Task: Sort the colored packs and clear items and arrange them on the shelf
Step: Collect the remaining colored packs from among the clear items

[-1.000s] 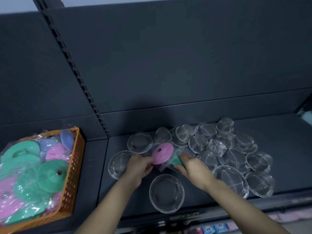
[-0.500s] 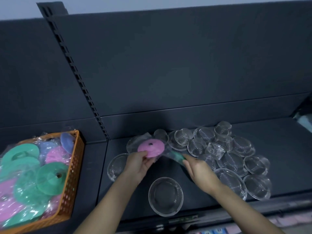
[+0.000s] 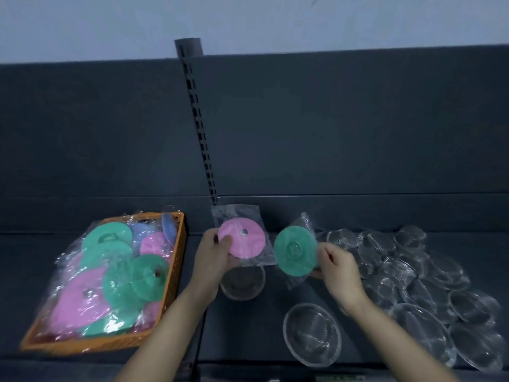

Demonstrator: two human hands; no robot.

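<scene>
Left grip (image 3: pixel 213 255): clamped on the pink pack (image 3: pixel 243 241), above the shelf (image 3: pixel 248 340).
Right grip (image 3: pixel 340 271): pinching the green pack (image 3: pixel 294 250), just beside it.
Change: the packs, bunched together a second ago, are now apart.
Meaning: colours split, probably ready for placing.

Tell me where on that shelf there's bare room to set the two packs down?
Bare shelf shows between the left forearm and the front clear bowl, and at the far right behind the clear pile. The pile itself and the orange basket are crowded.
</scene>
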